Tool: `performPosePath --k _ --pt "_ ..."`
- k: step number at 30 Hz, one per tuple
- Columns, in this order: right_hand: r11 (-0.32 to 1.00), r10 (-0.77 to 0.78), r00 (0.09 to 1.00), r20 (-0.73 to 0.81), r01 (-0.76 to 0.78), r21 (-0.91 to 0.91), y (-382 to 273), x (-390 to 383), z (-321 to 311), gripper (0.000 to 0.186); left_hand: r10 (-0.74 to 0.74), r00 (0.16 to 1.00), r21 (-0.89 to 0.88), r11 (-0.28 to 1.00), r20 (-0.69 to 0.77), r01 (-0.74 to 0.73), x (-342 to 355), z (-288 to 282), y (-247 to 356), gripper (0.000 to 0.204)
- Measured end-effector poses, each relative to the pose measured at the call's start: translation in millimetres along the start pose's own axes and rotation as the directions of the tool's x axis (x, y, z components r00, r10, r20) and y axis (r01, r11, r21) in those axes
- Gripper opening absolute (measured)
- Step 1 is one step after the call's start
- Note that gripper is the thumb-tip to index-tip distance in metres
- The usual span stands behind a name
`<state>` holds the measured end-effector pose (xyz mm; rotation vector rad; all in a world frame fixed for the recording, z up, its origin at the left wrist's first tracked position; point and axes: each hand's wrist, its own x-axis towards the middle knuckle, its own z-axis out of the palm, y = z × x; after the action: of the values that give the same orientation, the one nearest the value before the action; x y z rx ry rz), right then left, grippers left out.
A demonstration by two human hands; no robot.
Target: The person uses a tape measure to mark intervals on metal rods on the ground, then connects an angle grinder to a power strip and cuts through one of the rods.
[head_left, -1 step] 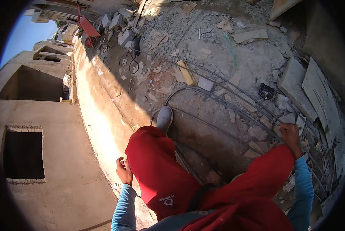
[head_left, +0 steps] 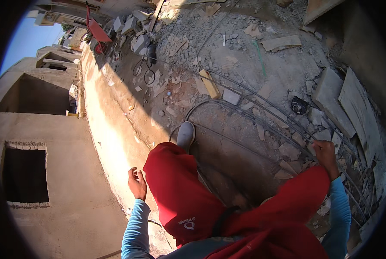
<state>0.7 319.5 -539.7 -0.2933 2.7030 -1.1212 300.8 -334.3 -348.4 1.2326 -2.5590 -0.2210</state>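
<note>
My left hand hangs free beside my left knee, its fingers loosely bent and apart, holding nothing. By my right knee, my right hand is closed around one of several long dark rods that look like bent steel bars. They run from the lower right across the rubble and curve round in a loop beside my grey shoe. The fingers partly hide the gripped part, so I cannot tell how many rods are in the hand.
A yellow block and a pale tile piece lie beyond the rods. Broken slabs lean at the right, near a small black object. A red wheelbarrow stands far left. A wall with a window opening is at the left.
My left hand has risen slightly and shifted a little to the left. My right hand stays at nearly the same place on the rods.
</note>
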Motion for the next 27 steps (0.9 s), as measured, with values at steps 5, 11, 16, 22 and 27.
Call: performPosePath --k 5,11,16,22,27 --pt "0.998 0.006 1.0 0.026 -0.004 -0.06 -48.5 6.1 9.0 0.017 0.443 0.897 -0.19 0.88 0.0 -0.435 204.4 82.9 127.3 0.024" --pt "0.98 -0.043 0.998 0.04 0.05 -0.194 -84.2 -7.5 26.1 0.011 0.826 0.556 -0.375 0.49 -0.088 -0.787 341.8 221.2 246.0 0.014" --pt "0.957 -0.101 0.993 -0.054 0.082 -0.279 -162.1 7.7 82.6 0.011 0.912 0.408 -0.5 0.375 0.046 -0.781 407.5 324.3 281.7 0.014" --pt "0.978 0.141 0.975 0.173 -0.11 -0.179 -223.1 26.7 125.5 0.014 0.99 0.102 -0.556 0.142 0.101 -0.819 420.5 387.5 330.6 0.042" --pt "0.951 0.288 0.907 0.307 -0.233 -0.202 -289.0 70.4 169.8 0.015 0.951 -0.192 -0.65 0.014 0.244 -0.76 433.6 396.2 322.2 0.073"
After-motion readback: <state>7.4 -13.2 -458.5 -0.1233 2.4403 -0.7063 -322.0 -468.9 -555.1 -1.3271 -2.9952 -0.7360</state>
